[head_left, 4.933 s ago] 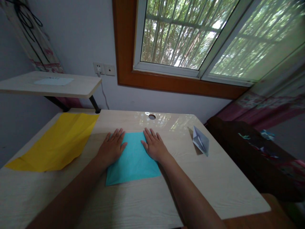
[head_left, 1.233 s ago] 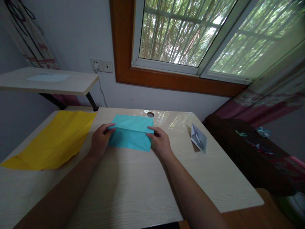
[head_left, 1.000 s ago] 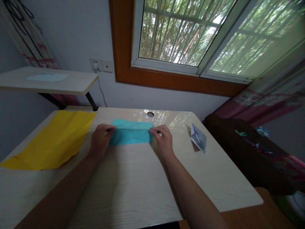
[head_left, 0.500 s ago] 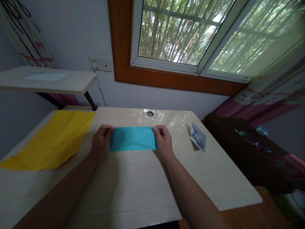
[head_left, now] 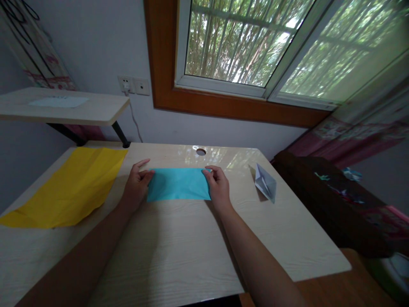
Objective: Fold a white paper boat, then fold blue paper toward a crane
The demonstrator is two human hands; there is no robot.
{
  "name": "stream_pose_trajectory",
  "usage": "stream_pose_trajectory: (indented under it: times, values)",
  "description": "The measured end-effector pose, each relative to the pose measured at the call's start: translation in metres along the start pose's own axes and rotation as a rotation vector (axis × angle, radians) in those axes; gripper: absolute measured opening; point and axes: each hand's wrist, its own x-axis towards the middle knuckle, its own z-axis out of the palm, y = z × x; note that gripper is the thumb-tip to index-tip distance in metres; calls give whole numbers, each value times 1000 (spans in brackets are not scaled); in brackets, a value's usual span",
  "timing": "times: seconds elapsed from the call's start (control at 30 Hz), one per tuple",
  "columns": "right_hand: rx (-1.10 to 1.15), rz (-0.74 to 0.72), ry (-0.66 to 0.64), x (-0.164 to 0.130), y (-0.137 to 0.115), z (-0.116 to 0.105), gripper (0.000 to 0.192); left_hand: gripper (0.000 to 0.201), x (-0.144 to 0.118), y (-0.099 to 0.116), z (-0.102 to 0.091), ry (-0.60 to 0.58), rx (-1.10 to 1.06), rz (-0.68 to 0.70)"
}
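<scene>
A light-blue sheet of paper (head_left: 179, 184), a wide rectangle that looks folded, is stretched between my two hands over the table. At its upper left corner, my left hand (head_left: 136, 185) has the thumb on the paper while the index finger is lifted away from it. My right hand (head_left: 219, 187) pinches the upper right corner between thumb and fingers. The remaining fingers of both hands are partly hidden behind the sheet and palms.
A large yellow sheet (head_left: 73, 187) lies on the left of the pale wooden table (head_left: 191, 247). On the right stands a folded white paper piece (head_left: 266, 184). A raised shelf (head_left: 105, 108) stands at the back left, and a round hole (head_left: 201, 152) is near the back edge.
My left index finger has lifted and straightened away from the thumb. My right fingers have shifted slightly left along the top edge. The blue paper has barely moved.
</scene>
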Motion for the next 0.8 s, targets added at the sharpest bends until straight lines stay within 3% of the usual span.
stream_pose_trajectory:
  times: [0.2, 0.3, 0.5, 0.67, 0.8]
  values:
    - [43, -1, 76, 2, 1, -1, 29, 103, 2, -6, 4, -226, -268, -99]
    - [78, 2, 85, 2, 1, 1, 29, 109, 1, -6, 7, -246, -284, -121]
    - [161, 24, 39, -1, 5, 4, 28, 92, 5, -9, 6, -86, -289, -64]
    - [272, 23, -195, -4, 5, 7, 35, 82, 14, -17, 1, 147, -439, -79]
    - [282, 51, -385, -10, -2, 8, 37, 79, 16, -14, 0, 206, -482, -98]
